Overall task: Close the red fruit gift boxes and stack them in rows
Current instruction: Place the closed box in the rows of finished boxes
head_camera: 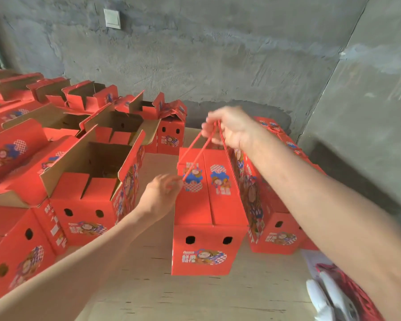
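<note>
One left hand point(159, 195), one right hand point(229, 127), one wall switch point(112, 18), and at least ten red gift boxes point(208, 228).

The closed box point(208, 205) is smooth, red-printed cardboard with a twisted red cord handle point(195, 159); the open box point(86, 200) shows raw matt brown corrugated card inside. The wall point(218, 54) is rough grey cement, the board point(171, 297) underneath pale matt wood.

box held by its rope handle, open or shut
Shut: the held box has top flaps flat, meeting at a centre seam; the right hand grips its rope handle.
</note>
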Demonstrator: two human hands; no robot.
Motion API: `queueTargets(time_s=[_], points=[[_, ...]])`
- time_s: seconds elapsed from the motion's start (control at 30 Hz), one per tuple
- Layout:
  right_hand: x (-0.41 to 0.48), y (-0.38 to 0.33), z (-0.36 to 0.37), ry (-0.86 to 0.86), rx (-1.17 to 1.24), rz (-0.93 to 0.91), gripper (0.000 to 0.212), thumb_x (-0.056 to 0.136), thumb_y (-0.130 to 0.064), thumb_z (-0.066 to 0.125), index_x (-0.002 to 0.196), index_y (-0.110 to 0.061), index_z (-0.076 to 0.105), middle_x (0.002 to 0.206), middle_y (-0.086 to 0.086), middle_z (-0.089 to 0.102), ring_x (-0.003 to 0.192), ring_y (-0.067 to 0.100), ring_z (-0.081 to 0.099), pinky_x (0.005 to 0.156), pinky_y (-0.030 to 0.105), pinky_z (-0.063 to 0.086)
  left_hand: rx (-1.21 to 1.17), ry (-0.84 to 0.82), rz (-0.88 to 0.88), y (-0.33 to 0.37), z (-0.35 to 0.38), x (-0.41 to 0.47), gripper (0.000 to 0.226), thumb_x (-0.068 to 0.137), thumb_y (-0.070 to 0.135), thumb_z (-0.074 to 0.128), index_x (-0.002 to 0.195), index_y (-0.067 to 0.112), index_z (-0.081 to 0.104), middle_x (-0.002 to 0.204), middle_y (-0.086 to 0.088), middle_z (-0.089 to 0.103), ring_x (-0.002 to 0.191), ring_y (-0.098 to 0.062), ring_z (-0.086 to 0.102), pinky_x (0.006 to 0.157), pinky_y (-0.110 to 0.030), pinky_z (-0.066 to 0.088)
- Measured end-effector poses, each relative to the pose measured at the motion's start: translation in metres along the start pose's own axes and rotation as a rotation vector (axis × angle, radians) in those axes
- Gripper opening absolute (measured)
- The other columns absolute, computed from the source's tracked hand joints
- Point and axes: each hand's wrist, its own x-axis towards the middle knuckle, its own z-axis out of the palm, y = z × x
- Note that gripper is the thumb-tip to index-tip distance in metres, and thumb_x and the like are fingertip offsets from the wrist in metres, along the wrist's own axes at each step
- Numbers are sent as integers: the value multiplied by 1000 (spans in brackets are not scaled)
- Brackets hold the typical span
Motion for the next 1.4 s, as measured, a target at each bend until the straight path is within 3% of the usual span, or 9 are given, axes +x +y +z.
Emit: queueTargets(time_s=[0.07,0.3,0.7,0.9,1.1,1.2,1.3,1.37,1.4], points=[[-9,-27,-1,31,-33,-122,24,93,-16,45,69,-17,49,44,-7,59,56,11,59,68,27,36,-50,107,104,15,-12,4,23,95,17,53,110,6,66,109,-9,62,93,-15,57,72,-1,36],[-23,-59,1,243,-33,-387,25,86,-5,50,61,-12,50,44,-4,49,45,12,52,54,18,41,-281,75,90,40,-35,6,38,88,33,63,122,17,60,122,2,61,105,-9,60,90,-24,47],[32,-4,0,495,-141,-75,24,77,7,46,58,-8,48,51,4,45,44,16,47,53,20,36,-221,-284,-58,-9,-8,5,58,83,39,66,135,25,44,124,6,58,94,-4,63,83,-23,50],[44,29,1,659,-219,-38,27,70,6,48,45,-5,51,36,3,50,40,15,49,47,23,34,-152,-439,-80,-32,26,16,69,81,36,64,142,30,34,134,9,54,119,-11,54,99,-28,42],[19,118,-11,594,-670,48,24,91,-15,50,91,4,64,89,17,69,76,26,64,69,31,45,-124,-493,-141,-42,61,23,49,88,33,53,134,24,40,120,4,60,106,-17,56,83,-25,40],[-10,178,-4,465,-1062,7,74,92,-40,50,148,-5,18,153,14,24,141,28,24,113,38,24,-131,-512,-167,-47,75,22,53,92,32,51,141,21,36,130,-2,55,117,-20,53,93,-27,42],[-22,226,14,206,-1192,-81,88,84,-61,44,150,-32,-7,154,2,-26,140,23,-29,114,44,-15,-203,-485,-172,-49,86,22,54,89,27,55,141,23,40,124,4,61,110,-14,60,92,-25,46],[-19,243,21,134,-1333,-97,87,81,-64,47,150,-34,3,155,5,-22,141,34,-23,110,50,-17,-267,-461,-204,-52,89,23,52,83,28,60,134,25,49,114,9,66,101,-9,64,89,-26,49],[-15,246,22,161,-1406,-118,88,78,-63,54,149,-30,14,158,10,-1,143,40,-2,112,55,-1,-280,-458,-223,-54,91,26,52,83,25,61,133,23,50,114,8,66,101,-8,63,91,-28,49]])
